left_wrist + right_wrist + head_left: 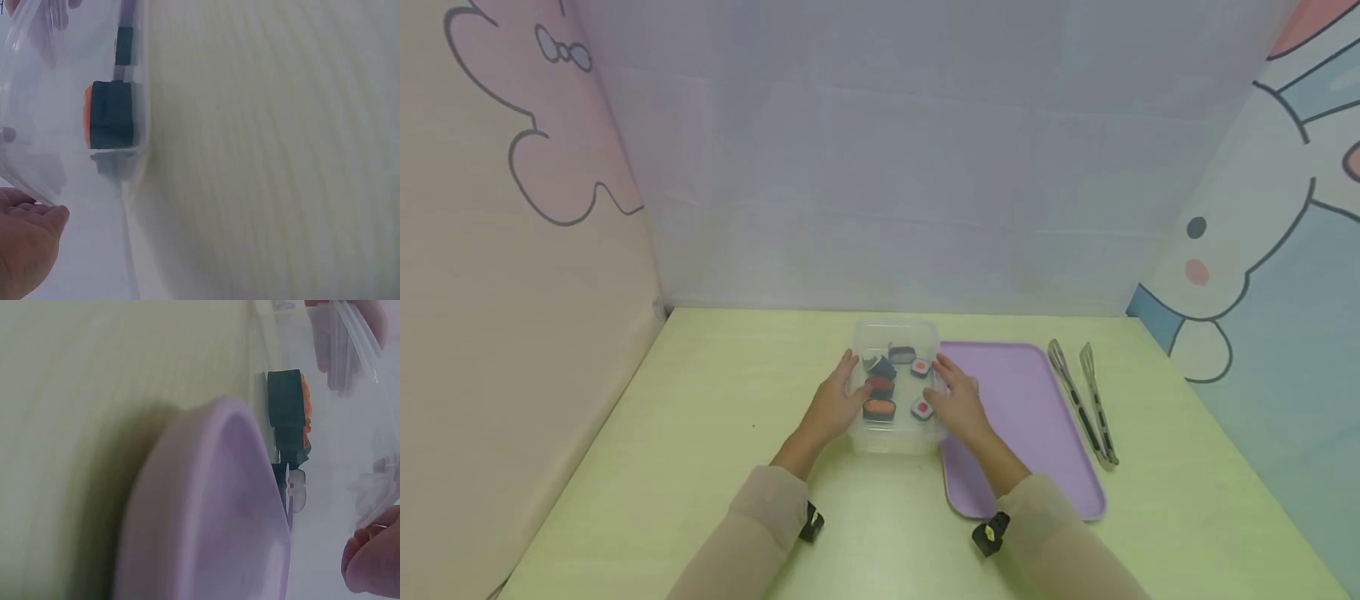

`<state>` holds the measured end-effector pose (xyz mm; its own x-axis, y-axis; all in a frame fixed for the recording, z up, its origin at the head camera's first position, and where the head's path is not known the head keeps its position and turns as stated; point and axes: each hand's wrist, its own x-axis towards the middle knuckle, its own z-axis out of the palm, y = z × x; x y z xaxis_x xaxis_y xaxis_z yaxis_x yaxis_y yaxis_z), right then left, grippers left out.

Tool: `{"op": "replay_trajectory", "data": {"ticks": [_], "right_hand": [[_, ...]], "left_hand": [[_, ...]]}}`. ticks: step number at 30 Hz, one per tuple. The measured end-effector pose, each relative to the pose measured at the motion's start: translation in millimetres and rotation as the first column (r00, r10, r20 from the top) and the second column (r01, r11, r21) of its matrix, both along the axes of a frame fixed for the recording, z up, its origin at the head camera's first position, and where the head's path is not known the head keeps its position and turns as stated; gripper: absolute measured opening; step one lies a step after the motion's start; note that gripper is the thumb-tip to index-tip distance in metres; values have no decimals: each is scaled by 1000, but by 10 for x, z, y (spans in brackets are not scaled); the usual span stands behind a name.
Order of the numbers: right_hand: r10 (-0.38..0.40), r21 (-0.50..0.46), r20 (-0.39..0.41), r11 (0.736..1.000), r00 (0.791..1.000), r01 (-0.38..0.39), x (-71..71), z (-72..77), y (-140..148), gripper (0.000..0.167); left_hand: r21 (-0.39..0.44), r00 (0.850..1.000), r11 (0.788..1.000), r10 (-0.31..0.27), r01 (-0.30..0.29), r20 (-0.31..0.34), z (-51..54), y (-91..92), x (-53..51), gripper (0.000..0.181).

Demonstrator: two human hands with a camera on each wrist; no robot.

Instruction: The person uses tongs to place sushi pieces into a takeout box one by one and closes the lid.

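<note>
A clear plastic box [895, 331] stands at the middle of the table in the head view, with several sushi pieces in it. Among them are an orange-topped sushi [879, 409], a red-topped one [880, 387] and a roll with a pink centre [922, 407]. My left hand [833, 402] grips the box's left side, thumb over the rim. On the opposite side my right hand [961, 406] holds the box the same way. Through the clear wall, the left wrist view shows a dark-wrapped sushi [112, 115]; the right wrist view shows another dark-wrapped sushi [287, 400].
A purple tray [1022, 417] lies right of the box, partly under my right forearm; its raised rim fills the front of the right wrist view. Metal tongs [1081, 408] with black grips lie beyond its right edge. Cloth walls [880, 167] enclose the table's back and sides.
</note>
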<state>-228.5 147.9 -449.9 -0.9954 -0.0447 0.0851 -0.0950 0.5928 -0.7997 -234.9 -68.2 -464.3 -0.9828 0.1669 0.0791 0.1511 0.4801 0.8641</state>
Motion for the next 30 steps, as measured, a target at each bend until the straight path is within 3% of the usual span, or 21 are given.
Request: {"op": "replay_trajectory", "data": {"ticks": [4,8,21,27,30], "right_hand": [[28,116,12,993,1000,-29,54,-34,-48,62],[55,170,20,984,998,-57,93,-60,-59,61],[103,145,25,984,994,-105,75,-84,-27,61],[72,154,5,985,997,-72,-78,28,26,65],[82,194,16,977,997,-84,-222,48,27,66]], "left_hand": [[-119,999,993,-11,15,37,19,44,42,68],[-213,999,977,-14,24,49,18,68,64,70],[-294,999,955,-31,36,23,36,82,97,61],[-214,995,975,-36,55,94,110,16,-38,71],[-237,996,970,-39,58,85,120,-10,-163,71]]}}
